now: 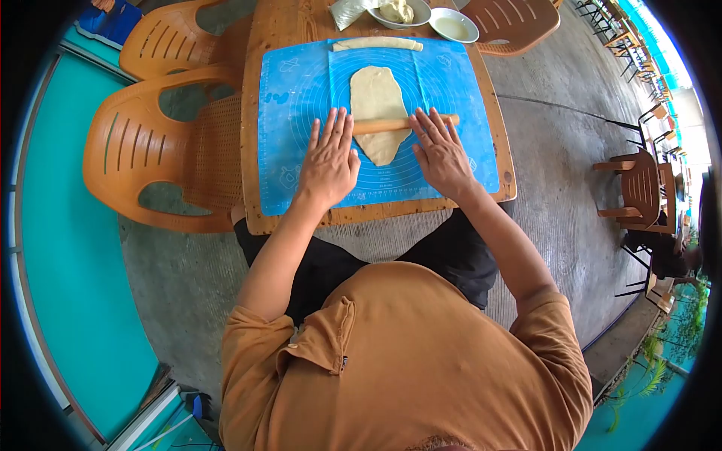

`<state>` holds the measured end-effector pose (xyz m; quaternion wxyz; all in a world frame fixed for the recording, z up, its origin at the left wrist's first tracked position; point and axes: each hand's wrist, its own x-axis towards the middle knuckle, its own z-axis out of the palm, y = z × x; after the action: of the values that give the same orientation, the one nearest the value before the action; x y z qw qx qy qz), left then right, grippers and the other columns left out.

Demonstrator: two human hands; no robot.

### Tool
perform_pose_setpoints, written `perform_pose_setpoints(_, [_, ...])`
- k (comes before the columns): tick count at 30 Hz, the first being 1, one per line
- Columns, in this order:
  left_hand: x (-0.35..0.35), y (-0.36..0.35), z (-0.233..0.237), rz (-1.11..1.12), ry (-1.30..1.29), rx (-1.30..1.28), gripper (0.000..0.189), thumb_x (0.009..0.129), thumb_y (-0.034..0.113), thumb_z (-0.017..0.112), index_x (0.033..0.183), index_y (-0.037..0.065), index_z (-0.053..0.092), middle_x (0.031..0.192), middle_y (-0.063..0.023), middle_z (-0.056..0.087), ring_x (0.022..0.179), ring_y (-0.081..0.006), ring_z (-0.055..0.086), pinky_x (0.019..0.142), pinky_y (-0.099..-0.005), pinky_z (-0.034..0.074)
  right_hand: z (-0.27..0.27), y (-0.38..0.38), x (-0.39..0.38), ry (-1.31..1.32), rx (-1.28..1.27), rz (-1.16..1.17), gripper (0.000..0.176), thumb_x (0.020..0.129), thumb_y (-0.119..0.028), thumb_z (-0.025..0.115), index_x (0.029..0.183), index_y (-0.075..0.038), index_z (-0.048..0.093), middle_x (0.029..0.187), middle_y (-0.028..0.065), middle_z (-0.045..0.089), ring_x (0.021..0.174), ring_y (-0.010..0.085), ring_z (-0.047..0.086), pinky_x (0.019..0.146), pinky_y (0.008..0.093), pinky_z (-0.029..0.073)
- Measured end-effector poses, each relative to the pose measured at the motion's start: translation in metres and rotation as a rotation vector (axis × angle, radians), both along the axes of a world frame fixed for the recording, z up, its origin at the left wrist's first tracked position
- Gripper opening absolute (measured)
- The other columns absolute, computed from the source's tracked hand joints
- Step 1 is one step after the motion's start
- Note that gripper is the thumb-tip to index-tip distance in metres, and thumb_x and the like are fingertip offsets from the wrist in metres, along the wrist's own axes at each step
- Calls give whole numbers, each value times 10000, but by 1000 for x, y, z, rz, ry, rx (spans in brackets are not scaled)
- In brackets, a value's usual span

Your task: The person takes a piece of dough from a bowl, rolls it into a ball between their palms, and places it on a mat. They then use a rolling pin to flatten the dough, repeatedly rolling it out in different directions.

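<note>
A wooden rolling pin [385, 126] lies crosswise over a flattened, elongated sheet of pale dough [376, 90]. My left hand [329, 161] rests palm-down at the pin's left end, fingers stretched out and covering that end. On the other side, my right hand [444, 156] lies flat over the pin near its right end, which pokes out past the fingers. Both hands press on the pin without wrapping round it. Under the dough is a blue silicone mat [289, 135] printed with circles and a ruler edge. A rolled-up strip of dough [377, 44] sits along the mat's far edge.
Beyond the mat stand a bowl [416, 22] with a dough lump [396, 10], a white bowl of pale liquid [453, 28] and a plastic bag [350, 10]. Orange plastic chairs [154, 146] flank the wooden table [252, 214] on the left; another chair [511, 22] is at back right.
</note>
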<state>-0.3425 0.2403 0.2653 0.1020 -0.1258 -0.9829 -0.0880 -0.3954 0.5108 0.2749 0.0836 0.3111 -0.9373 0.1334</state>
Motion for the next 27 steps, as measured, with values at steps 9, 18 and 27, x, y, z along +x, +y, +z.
perform_pose_setpoints(9, [-18, -7, 6, -25, -8, 64, 600, 1119, 296, 281, 1627, -23, 301, 1729, -152, 253, 1621, -277, 170, 1334, -490, 80, 0, -11, -18, -9, -110, 23, 569, 1092, -252, 492, 1614, -59, 377, 1659, 159, 400, 1575, 366, 281, 1303, 520, 185])
perform_pose_setpoints(18, [25, 8, 8, -31, -24, 16, 632, 1082, 247, 351, 1638, -36, 247, 1735, -170, 222, 1625, -288, 154, 1334, -494, 97, -5, -1, 26, 1, 2, -16, 579, 1083, -251, 499, 1610, -46, 378, 1679, 147, 367, 1583, 354, 266, 1308, 514, 182])
perform_pose_setpoints(27, [42, 9, 23, -38, -9, 62, 632, 1064, 225, 403, 1623, -45, 287, 1726, -173, 255, 1618, -297, 186, 1330, -509, 97, 15, 3, 29, -43, -51, 7, 569, 1059, -211, 546, 1585, -34, 420, 1647, 146, 421, 1564, 363, 310, 1295, 537, 201])
